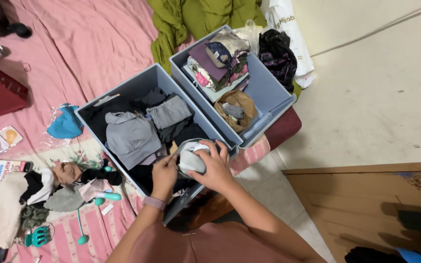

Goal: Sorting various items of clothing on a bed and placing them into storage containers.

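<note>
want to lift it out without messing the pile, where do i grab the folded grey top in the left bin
Grip the folded grey top at its thick lower fold, coming straight down from above. It lies flat on top of the darker clothes in the near grey bin, so the open top is probably the only clear approach. Both the left hand and right hand are around a small pale bundle.

Dusty-pink short-sleeved top covers chest and shoulders at bottom of view, fabric plain, soft folds. Forearms bare below sleeves. Left hand point(164, 176): pale pink band on wrist, smooth, narrow, watch-like strap. Right hand point(216, 168): wrist bare, no ring visible on fingers.
</note>
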